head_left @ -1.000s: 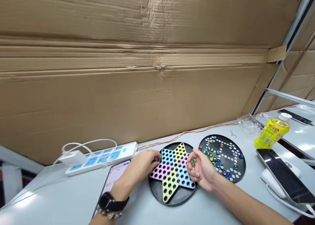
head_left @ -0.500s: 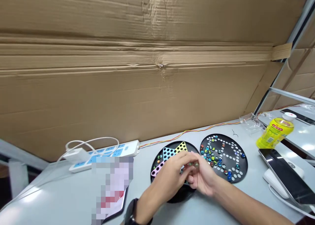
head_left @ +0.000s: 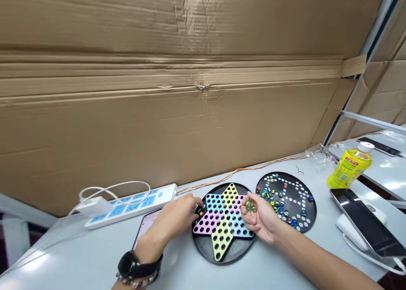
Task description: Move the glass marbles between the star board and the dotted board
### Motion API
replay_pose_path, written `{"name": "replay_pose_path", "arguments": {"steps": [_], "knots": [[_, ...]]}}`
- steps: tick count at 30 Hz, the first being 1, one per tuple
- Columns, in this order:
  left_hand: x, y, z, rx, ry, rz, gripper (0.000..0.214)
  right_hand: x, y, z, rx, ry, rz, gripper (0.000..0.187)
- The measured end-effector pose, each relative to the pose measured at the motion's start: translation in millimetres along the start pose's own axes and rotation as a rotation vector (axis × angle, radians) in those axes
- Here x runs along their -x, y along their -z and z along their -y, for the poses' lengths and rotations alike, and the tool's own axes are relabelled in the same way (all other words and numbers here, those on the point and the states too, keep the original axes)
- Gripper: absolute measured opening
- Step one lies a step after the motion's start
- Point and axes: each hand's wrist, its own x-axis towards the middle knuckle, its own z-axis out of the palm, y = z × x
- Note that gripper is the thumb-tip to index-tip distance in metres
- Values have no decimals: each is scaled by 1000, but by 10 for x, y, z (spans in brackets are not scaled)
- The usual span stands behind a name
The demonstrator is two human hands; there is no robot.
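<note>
A round black board with a pastel star full of holes lies on the grey table in front of me. My left hand, a watch on its wrist, rests at the board's left edge with fingertips pinched over marbles there; what they grip is too small to tell. My right hand hovers palm up over the board's right side, fingers cupped around a few greenish marbles. Right of it lies a second black disc with white dots and several loose coloured marbles.
A phone lies under my left forearm. A white power strip with a cable sits at the back left. A yellow bottle and a tablet stand at the right. A cardboard wall rises behind the table.
My left hand went from the board's left edge to my right hand's marbles half a second ago, then back to the left edge. My right hand stayed cupped over the board.
</note>
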Motion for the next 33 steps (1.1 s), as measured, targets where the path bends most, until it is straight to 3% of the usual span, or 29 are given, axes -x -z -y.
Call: {"name": "replay_pose_path", "arguments": {"steps": [3,7,11,16,19,22,25,27,31,33], "knots": [[-26,-65,-14,-17,-12,39,30,-1,9,-14,15,6,10,25],[-71,-108,-17,22,-27,-2,22,5,9,-7,29,13,34,27],[-37,9,-44,115,-37,-86,17,17,0,6,45,-10,36,26],[119,150,-469,373,-265,-231,21,52,-41,-32,79,-106,89,29],[192,84,-819,421,-425,-197,19,72,-71,-82,44,-177,108,29],[199,21,-970,421,-491,-169,25,90,-98,-99,15,-196,75,29],[172,63,-801,386,-425,-212,26,111,-121,-57,22,-132,23,24],[153,125,-565,304,-291,-252,25,123,-131,-14,23,-89,3,19],[97,153,-137,114,-37,-102,19,125,-131,32,20,-34,-18,18],[54,91,-56,74,-3,-48,18,114,-122,26,25,-32,-18,19]]}}
